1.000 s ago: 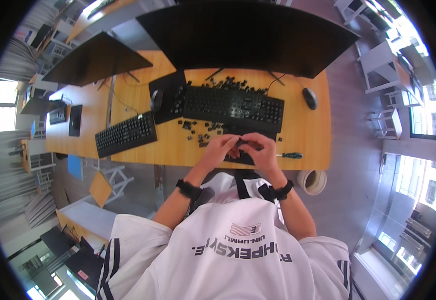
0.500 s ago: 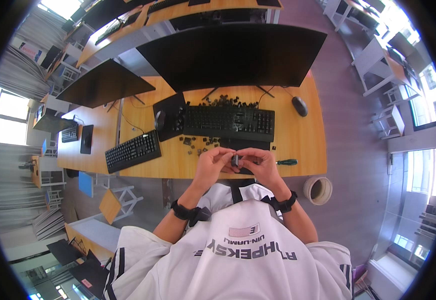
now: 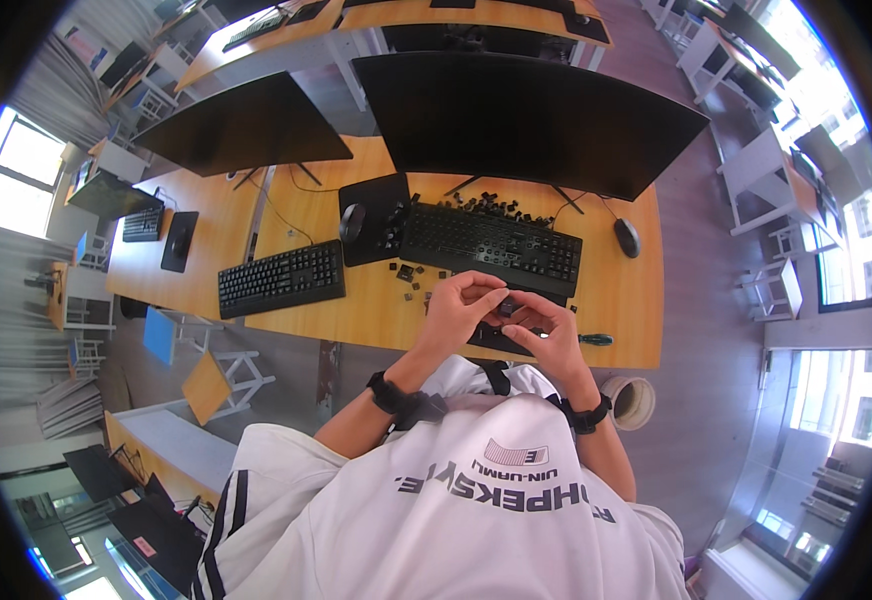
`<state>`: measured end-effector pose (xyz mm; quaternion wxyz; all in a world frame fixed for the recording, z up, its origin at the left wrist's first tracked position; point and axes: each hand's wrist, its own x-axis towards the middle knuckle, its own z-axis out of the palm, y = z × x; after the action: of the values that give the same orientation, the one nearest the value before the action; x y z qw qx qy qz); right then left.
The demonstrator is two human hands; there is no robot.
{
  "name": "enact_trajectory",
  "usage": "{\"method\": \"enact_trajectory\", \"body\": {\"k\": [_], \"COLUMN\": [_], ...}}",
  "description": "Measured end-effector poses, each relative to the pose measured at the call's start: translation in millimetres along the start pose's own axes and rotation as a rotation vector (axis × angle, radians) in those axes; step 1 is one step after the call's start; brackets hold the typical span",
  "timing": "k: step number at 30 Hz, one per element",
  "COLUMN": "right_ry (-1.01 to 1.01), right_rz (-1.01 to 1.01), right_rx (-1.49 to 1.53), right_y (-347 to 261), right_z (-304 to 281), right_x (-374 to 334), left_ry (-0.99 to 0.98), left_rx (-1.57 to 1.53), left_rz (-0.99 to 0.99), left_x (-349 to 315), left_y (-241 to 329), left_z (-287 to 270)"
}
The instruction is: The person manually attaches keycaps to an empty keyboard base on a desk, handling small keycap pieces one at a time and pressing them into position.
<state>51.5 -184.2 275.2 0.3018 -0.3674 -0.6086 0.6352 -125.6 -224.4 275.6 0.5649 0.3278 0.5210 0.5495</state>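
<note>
My left hand (image 3: 463, 312) and my right hand (image 3: 550, 338) meet above the desk's front edge. Their fingertips close round a small black keycap (image 3: 506, 308), partly hidden by the fingers. Just beyond them lies a black keyboard (image 3: 466, 240), tilted a little, with several of its keys bare of caps. Loose black keycaps (image 3: 501, 207) are heaped along its far side, and a few others (image 3: 408, 272) are scattered at its near left. Below my hands shows a dark flat surface (image 3: 491, 340). A green-handled screwdriver (image 3: 596, 340) rests right of my right hand.
A large monitor (image 3: 526, 120) stands behind the keyboard, with a mouse (image 3: 627, 238) to the right. Leftward are a mouse pad (image 3: 374, 200) with another mouse (image 3: 353, 222), and a second keyboard (image 3: 281, 279). A pale bin (image 3: 628, 402) stands on the floor past the desk's front edge.
The view has turned, so the desk appears tilted and shifted right. My hands still meet at the small keycap; my right thumb now sits lower and farther from the other fingers.
</note>
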Motion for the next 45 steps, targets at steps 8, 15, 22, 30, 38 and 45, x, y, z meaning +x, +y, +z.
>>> {"method": "enact_trajectory", "body": {"k": [8, 15, 22, 30, 38, 45], "right_ry": [0.025, -0.015, 0.005, 0.018, 0.03, 0.029], "right_rz": [-0.05, 0.068, 0.062, 0.076, 0.106, 0.127], "right_rx": [-0.011, 0.058, 0.105, 0.146, 0.244, 0.299], "right_y": [10, 9, 17, 23, 26, 26], "right_z": [8, 5, 5, 3, 4, 2], "right_x": [13, 15, 17, 17, 15, 9], "left_ry": [-0.017, -0.004, -0.003, 0.005, -0.01, -0.022], "left_rx": [-0.024, -0.09, -0.117, -0.114, -0.026, -0.013], "left_rz": [-0.022, -0.075, -0.09, -0.055, -0.102, -0.095], "left_x": [5, 10, 9, 2, -4, -4], "left_y": [-8, -15, -14, -14, -17, -20], "left_z": [-15, -18, -21, -19, -17, -16]}}
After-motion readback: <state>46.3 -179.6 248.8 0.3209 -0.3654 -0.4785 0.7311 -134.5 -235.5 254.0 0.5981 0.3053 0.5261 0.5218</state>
